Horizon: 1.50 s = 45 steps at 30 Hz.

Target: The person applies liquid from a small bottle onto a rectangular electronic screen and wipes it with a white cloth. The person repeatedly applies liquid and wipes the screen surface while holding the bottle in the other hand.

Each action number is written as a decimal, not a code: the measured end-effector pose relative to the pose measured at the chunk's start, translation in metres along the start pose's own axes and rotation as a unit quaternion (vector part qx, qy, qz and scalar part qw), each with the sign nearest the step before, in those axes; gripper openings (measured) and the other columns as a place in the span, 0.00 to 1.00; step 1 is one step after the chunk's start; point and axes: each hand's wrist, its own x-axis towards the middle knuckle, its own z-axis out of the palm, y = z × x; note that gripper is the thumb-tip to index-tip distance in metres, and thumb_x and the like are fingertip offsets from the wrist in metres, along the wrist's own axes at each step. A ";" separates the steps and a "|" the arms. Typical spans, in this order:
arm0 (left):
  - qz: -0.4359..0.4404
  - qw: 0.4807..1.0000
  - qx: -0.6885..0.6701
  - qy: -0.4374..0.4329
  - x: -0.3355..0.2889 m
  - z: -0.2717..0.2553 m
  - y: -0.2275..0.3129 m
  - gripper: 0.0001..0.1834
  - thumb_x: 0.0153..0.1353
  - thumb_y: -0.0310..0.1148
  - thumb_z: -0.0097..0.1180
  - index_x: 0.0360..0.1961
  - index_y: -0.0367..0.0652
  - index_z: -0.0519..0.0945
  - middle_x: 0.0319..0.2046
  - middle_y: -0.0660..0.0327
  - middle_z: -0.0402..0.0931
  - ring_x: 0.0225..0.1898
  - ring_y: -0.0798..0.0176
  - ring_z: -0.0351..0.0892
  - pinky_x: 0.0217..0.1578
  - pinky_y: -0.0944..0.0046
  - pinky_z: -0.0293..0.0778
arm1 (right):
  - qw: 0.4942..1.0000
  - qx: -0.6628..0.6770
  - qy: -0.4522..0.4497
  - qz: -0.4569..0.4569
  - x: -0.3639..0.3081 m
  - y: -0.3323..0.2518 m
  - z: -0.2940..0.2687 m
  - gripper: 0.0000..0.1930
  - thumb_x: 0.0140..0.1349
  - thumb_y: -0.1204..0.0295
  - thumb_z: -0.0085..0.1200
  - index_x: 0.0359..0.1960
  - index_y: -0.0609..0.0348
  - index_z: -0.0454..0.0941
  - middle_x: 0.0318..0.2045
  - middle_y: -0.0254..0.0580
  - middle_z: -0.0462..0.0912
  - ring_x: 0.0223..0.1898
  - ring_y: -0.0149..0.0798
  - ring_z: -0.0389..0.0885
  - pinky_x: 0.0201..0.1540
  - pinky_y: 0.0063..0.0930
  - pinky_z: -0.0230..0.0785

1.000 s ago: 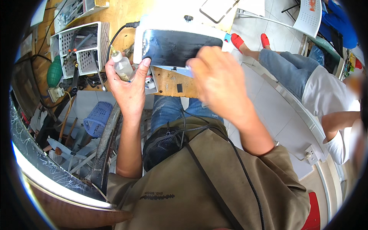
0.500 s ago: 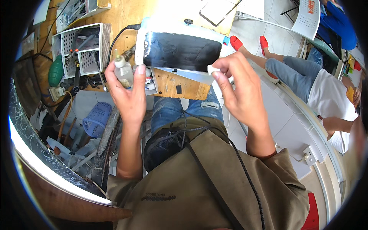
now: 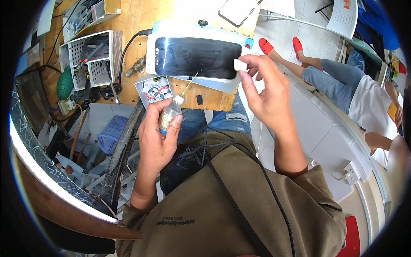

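My left hand (image 3: 160, 139) is closed round a small clear bottle (image 3: 169, 115) with a white cap and a thin needle tip. The bottle tilts so that its needle points up and right, over the near edge of a dark phone screen (image 3: 197, 58). That screen lies flat on a white and light-blue heating plate (image 3: 150, 60) with a black knob at its far side. Between thumb and fingers of my right hand (image 3: 269, 90) is a small white pad (image 3: 240, 65), held at the screen's right end. Whether the pad touches the glass I cannot tell.
An open box with round reels (image 3: 156, 90) stands left of the bottle. Farther left are a white basket of tools (image 3: 96, 60) and a green air blower (image 3: 65, 83). A phone frame (image 3: 239, 12) lies at the back. Another person (image 3: 364, 94) sits at the right.
My left hand has moved right and nearer me, tipping the bottle from upright until its needle points over the screen. The right hand stays near the screen's right end with the pad.
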 end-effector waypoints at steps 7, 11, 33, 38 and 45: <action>-0.001 0.984 -0.127 0.122 0.018 0.000 -0.023 0.27 0.76 0.31 0.72 0.69 0.36 0.75 0.55 0.58 0.81 0.53 0.66 0.79 0.59 0.61 0.77 | 0.983 -0.140 -0.028 -0.115 0.000 -0.005 0.018 0.15 0.59 0.82 0.73 0.47 0.59 0.88 0.41 0.41 0.83 0.42 0.47 0.84 0.44 0.42 0.75; -0.034 0.963 -0.151 0.221 0.067 0.014 -0.041 0.26 0.73 0.31 0.76 0.65 0.37 0.77 0.51 0.61 0.80 0.49 0.70 0.78 0.53 0.64 0.79 | 0.977 -0.135 -0.039 -0.158 0.011 -0.017 0.051 0.14 0.57 0.79 0.72 0.45 0.57 0.88 0.40 0.38 0.81 0.42 0.45 0.82 0.44 0.40 0.72; -0.004 0.953 -0.196 0.230 0.079 0.021 -0.050 0.29 0.69 0.30 0.81 0.65 0.39 0.77 0.51 0.61 0.82 0.49 0.70 0.81 0.50 0.66 0.82 | 0.968 -0.193 -0.052 -0.152 0.004 -0.023 0.041 0.12 0.55 0.76 0.74 0.42 0.57 0.89 0.38 0.38 0.82 0.39 0.45 0.83 0.39 0.40 0.69; -0.003 0.955 -0.197 0.223 0.081 0.021 -0.049 0.30 0.69 0.30 0.82 0.65 0.39 0.77 0.52 0.61 0.82 0.49 0.70 0.82 0.48 0.66 0.83 | 0.969 -0.152 -0.056 -0.188 0.023 -0.036 0.085 0.13 0.55 0.76 0.73 0.43 0.58 0.89 0.38 0.38 0.82 0.40 0.44 0.82 0.40 0.39 0.68; -0.020 0.956 -0.182 0.228 0.079 0.020 -0.053 0.31 0.68 0.31 0.83 0.65 0.37 0.77 0.52 0.58 0.82 0.51 0.67 0.82 0.51 0.63 0.83 | 0.967 -0.182 -0.055 -0.170 0.007 -0.023 0.051 0.12 0.54 0.76 0.73 0.41 0.57 0.88 0.38 0.38 0.81 0.40 0.44 0.81 0.41 0.41 0.69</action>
